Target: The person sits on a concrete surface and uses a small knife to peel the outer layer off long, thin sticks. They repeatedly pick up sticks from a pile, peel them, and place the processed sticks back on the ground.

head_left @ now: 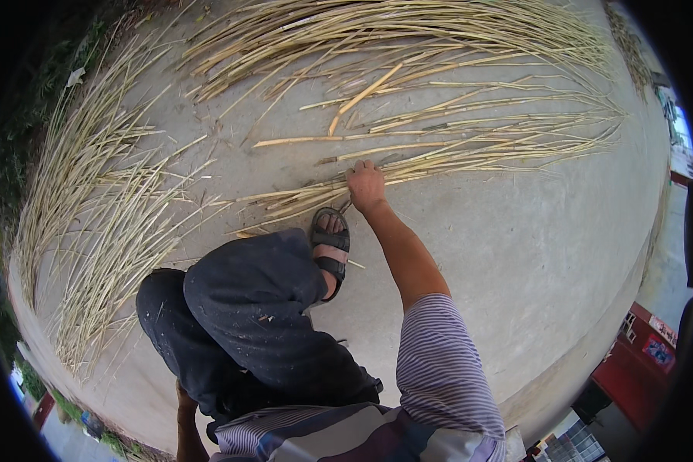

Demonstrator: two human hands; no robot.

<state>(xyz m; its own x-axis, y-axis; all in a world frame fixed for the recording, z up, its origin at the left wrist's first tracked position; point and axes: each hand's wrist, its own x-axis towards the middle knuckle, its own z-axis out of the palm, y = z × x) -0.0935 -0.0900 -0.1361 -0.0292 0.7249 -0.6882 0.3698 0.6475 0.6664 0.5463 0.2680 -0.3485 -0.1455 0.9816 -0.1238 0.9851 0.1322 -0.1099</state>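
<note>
My right hand point(366, 185) reaches forward, its fingers curled down over a thin bundle of long dry stalks point(446, 159) lying on the concrete. The stalks' thick, cut ends point left and their thin tips fan out to the right. Beside that hand, my sandalled foot point(332, 245) stands close to the stalks' near edge. Low on the left, my left hand point(184, 398) hangs next to my dark trouser leg, mostly hidden by it, and its fingers cannot be made out.
A large heap of stalks point(408, 31) spreads across the far side. More thin stalks point(108, 231) lie scattered on the left, by green plants point(31, 115). One thick loose stalk point(366, 98) slants beyond my right hand. Bare concrete point(531, 269) shows on the right.
</note>
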